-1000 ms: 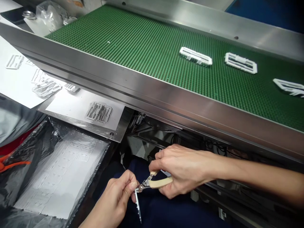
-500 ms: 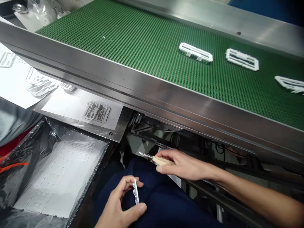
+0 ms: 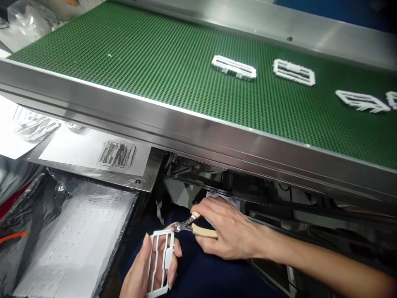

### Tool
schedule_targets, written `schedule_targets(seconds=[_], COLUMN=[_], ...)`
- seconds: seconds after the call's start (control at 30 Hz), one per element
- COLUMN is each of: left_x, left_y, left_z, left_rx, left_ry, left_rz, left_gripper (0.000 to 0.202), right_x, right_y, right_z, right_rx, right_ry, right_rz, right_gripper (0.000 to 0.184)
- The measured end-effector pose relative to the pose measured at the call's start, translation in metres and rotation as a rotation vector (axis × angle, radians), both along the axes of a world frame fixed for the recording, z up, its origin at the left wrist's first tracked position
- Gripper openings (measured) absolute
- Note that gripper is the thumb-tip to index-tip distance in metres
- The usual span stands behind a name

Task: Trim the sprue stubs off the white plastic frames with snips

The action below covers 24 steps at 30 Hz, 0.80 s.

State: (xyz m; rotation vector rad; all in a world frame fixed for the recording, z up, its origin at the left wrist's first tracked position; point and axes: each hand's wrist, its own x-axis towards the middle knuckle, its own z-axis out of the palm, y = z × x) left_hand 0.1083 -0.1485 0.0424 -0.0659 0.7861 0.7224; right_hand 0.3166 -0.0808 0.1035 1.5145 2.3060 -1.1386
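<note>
Our left hand (image 3: 145, 273) sits low, palm toward us, fingers curled in a pinch. Our right hand (image 3: 225, 234) is clenched just beside it, knuckles up, bare forearm (image 3: 310, 261) reaching rightward.

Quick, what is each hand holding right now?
Left hand: closed on a white plastic frame.
Right hand: closed on beige-handled cutters, tips at the frame's top corner.

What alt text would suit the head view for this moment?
The left hand holds a white plastic frame while the right hand holds cream-handled nippers at its top right corner. Behind them, a green conveyor belt carries more white frames.
</note>
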Motion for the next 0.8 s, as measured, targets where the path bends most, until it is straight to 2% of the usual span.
schedule_targets(seconds=[0.07, 0.23, 0.4, 0.6, 0.67, 0.8], left_x=[0.000, -0.003, -0.004, -0.001, 0.002, 0.007], left_y=[-0.001, -0.004, -0.004, -0.001, 0.002, 0.006], left_z=[-0.003, -0.012, -0.015, -0.016, -0.017, -0.015], left_rx=[0.005, 0.035, 0.032, 0.029, 0.024, -0.049], left_ry=[0.001, -0.023, -0.012, -0.093, -0.149, -0.185], left_rz=[-0.027, -0.209, -0.223, -0.193, -0.133, 0.036], left_gripper=[0.049, 0.068, 0.065, 0.070, 0.071, 0.056], right_x=[0.000, 0.002, 0.005, 0.009, 0.009, 0.005], right_y=[0.004, 0.011, 0.017, 0.021, 0.020, 0.018], right_z=[0.002, 0.001, -0.001, -0.006, -0.008, -0.010], right_rx=[0.012, 0.064, 0.072, 0.136, 0.104, -0.117], right_ry=[-0.019, -0.048, -0.044, -0.027, 0.005, 0.079], right_rz=[0.063, 0.172, 0.270, 0.345, 0.291, -0.022], right_gripper=[0.029, 0.029, 0.026, 0.039, 0.035, 0.013])
